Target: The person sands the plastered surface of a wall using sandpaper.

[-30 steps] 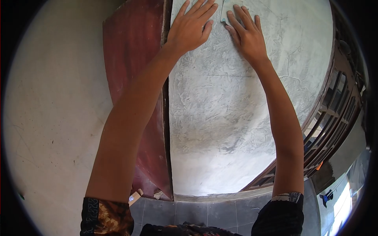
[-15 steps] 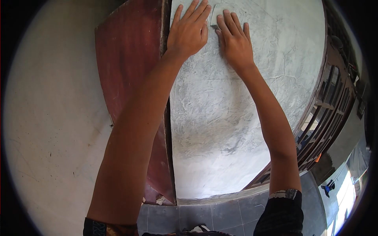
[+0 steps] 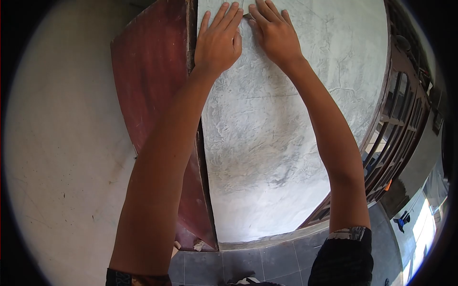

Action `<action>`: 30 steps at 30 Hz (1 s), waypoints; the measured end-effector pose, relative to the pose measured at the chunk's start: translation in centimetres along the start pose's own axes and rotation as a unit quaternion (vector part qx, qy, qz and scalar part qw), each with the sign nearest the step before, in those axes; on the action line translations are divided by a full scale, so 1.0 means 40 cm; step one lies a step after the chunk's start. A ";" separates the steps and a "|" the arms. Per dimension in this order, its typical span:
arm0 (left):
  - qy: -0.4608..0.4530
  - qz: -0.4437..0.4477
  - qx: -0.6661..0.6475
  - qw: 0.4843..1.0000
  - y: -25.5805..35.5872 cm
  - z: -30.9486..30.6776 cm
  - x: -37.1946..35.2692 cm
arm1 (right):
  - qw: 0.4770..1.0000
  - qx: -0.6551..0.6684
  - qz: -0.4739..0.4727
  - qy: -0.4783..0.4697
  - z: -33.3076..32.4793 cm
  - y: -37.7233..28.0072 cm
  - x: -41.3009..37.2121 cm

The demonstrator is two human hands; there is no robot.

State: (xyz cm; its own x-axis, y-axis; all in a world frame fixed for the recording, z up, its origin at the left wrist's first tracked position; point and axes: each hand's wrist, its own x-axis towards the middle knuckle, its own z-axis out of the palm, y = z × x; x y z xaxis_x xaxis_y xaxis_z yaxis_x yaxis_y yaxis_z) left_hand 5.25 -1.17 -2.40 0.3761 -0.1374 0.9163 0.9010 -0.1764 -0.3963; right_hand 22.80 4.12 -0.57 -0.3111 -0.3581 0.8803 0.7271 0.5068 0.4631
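Head view: laid the left hand [image 3: 217, 43] open and flat on the grey plaster wall [image 3: 267, 143], just beside the red-brown board [image 3: 152, 95], gripping nothing; spread the right hand [image 3: 272, 33] likewise, fingers pinning a pale sheet [image 3: 247, 15] at the view's upper edge, only its corner visible between the hands; probably did best with even pressure, sheet flush; risked creasing it on rough plaster otherwise.

Pale thin sheet [image 3: 248, 15], maybe sandpaper, flat against grey wall [image 3: 267, 143], just right of red door [image 3: 152, 86], mostly under my right hand [image 3: 274, 35].
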 end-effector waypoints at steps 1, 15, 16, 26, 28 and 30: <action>0.001 0.002 -0.005 1.000 0.000 0.001 -0.003 | 1.000 0.006 -0.004 0.004 -0.007 -0.013 -0.024; 0.011 -0.004 -0.008 1.000 0.001 0.001 -0.003 | 0.999 -0.011 0.012 -0.052 -0.058 -0.105 -0.157; 0.014 -0.006 -0.004 1.000 0.003 0.001 -0.005 | 0.997 -0.016 0.017 -0.076 -0.069 -0.129 -0.202; 0.027 0.008 -0.031 0.999 -0.009 0.004 -0.007 | 0.999 0.018 -0.033 -0.036 -0.039 -0.078 -0.123; 0.039 0.014 -0.024 0.999 -0.009 0.007 -0.009 | 0.997 0.018 -0.021 -0.076 -0.058 -0.122 -0.207; 0.034 0.007 -0.018 0.999 -0.004 0.004 -0.008 | 0.998 0.003 -0.032 -0.056 -0.050 -0.069 -0.148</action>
State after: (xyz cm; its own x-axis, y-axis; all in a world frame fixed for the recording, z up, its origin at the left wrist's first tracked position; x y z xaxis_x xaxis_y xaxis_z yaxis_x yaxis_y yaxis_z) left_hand 5.03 -0.95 -2.63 0.3723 -0.2061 0.9049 0.8868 -0.2086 -0.4124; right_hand 23.84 3.27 -7.26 -0.4232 -0.2995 0.8551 0.7000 0.4911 0.5185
